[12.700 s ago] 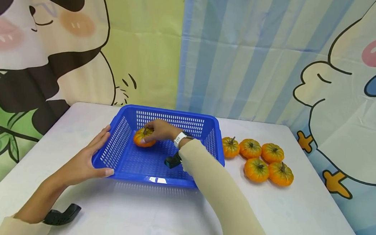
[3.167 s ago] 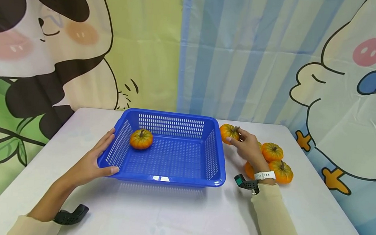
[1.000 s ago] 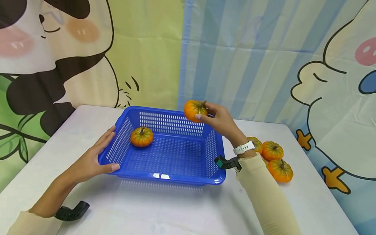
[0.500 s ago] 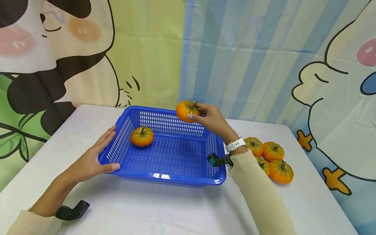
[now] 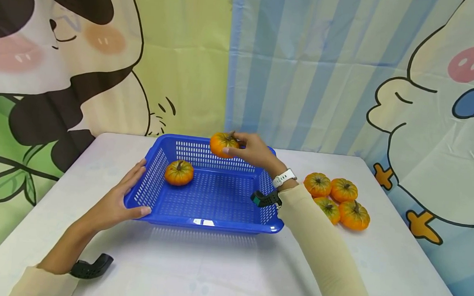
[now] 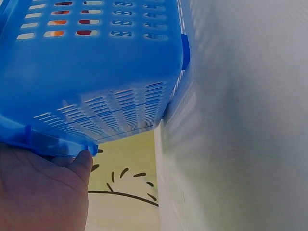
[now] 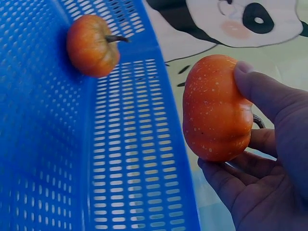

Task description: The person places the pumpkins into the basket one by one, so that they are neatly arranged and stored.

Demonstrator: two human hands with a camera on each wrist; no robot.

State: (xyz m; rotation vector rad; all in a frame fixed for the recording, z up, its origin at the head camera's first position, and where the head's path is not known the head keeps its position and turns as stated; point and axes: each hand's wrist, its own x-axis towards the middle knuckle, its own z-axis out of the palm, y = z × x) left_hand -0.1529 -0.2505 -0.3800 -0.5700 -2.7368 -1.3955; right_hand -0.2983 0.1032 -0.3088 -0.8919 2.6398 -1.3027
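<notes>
My right hand (image 5: 255, 150) holds a small orange pumpkin (image 5: 223, 144) above the far part of a blue plastic basket (image 5: 212, 225). In the right wrist view the thumb lies on the top edge of that pumpkin (image 7: 216, 108) and the other fingers support it from below. Another pumpkin (image 5: 179, 172) sits inside the basket, at its left end. My left hand (image 5: 113, 206) rests against the basket's left side with straight fingers, its thumb at the near left corner. From the left wrist, the hand (image 6: 43, 187) shows at the basket's rim (image 6: 53, 144).
Several more pumpkins (image 5: 343, 190) stand grouped on the white table (image 5: 197, 268), right of the basket. A cloth backdrop (image 5: 185, 59) with cartoon animals hangs close behind the table and along its sides.
My right hand took a pumpkin from right of the basket, raised it over the rim and carried it left, lately slightly lower. Earlier it set the other pumpkin inside. The left hand stays at the basket.
</notes>
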